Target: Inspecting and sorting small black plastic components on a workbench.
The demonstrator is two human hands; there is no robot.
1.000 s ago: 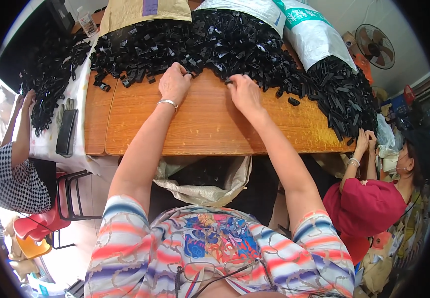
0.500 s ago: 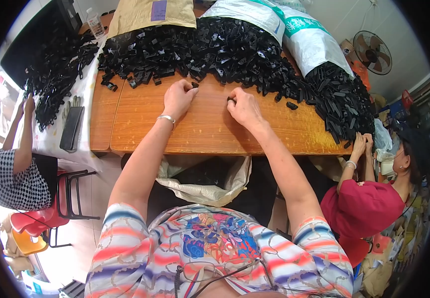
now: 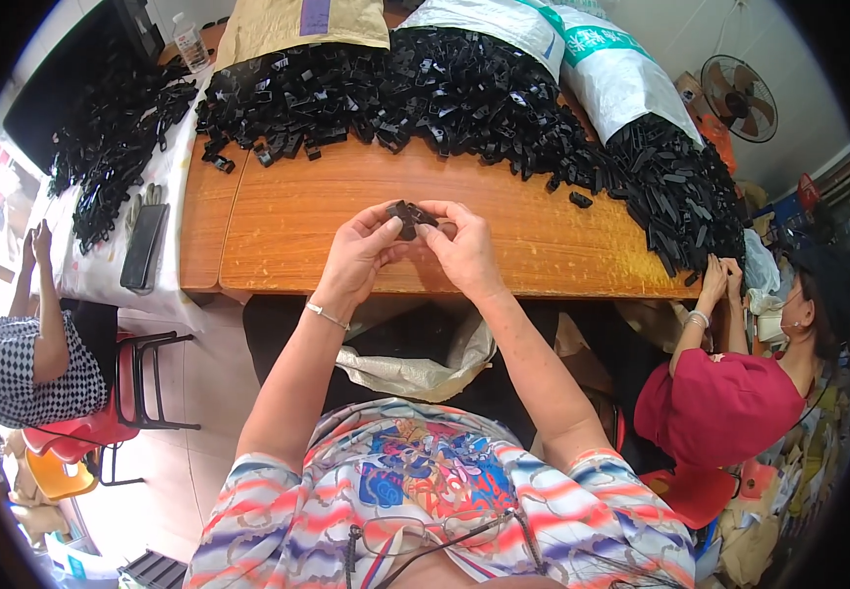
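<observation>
Over the near part of the brown wooden table (image 3: 288, 236), my two hands meet around small black plastic pieces (image 3: 407, 218). My left hand (image 3: 358, 250) pinches a piece between thumb and fingers. From the other side my right hand (image 3: 464, 250) grips black plastic too, its fingertips against the left hand's piece. Whether the pieces are joined cannot be made out. Beyond my hands lies a wide heap of black plastic parts (image 3: 474, 98), spilling from a brown paper sack (image 3: 297, 25) and a white sack (image 3: 484, 20).
At the right, another white sack (image 3: 621, 83) spills long black strips (image 3: 675, 187), where a person in red (image 3: 729, 402) works. A person in a checked top (image 3: 32, 368) sits left, near more black parts (image 3: 101, 167). An open woven sack (image 3: 415, 378) hangs below the table edge.
My hands, apart before near the heap with a black piece in each, have come together and moved nearer to me. The pieces now touch or overlap between my fingers.
</observation>
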